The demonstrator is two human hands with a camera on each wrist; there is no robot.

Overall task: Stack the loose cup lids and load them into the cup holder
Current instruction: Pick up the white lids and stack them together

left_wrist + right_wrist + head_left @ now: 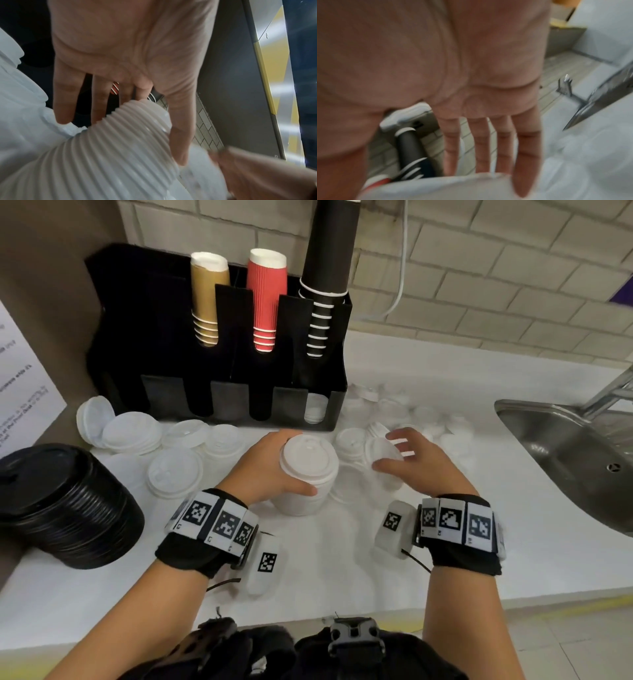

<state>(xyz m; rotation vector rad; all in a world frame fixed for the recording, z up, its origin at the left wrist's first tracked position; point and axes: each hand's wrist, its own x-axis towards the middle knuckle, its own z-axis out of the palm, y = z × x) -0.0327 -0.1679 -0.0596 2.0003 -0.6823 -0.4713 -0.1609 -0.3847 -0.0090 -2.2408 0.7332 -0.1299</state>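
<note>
My left hand point(270, 467) grips a tall stack of white lids point(310, 463) just above the white counter, thumb on the near side, fingers round the far side. In the left wrist view the ribbed stack point(120, 142) lies against the fingers point(101, 102). My right hand point(411, 463) is beside the stack, pinching a single white lid point(380, 455) between thumb and fingers. That lid point(436, 186) is blurred in the right wrist view. The black cup holder point(219, 344) stands behind. Its right front slot holds a few white lids point(315, 409).
Loose white lids point(174, 474) lie scattered left and right of the holder. A pile of black lids point(65, 505) sits at the left. Gold point(205, 299), red point(265, 299) and black cups point(325, 268) stand in the holder. A steel sink point(575, 446) is at the right.
</note>
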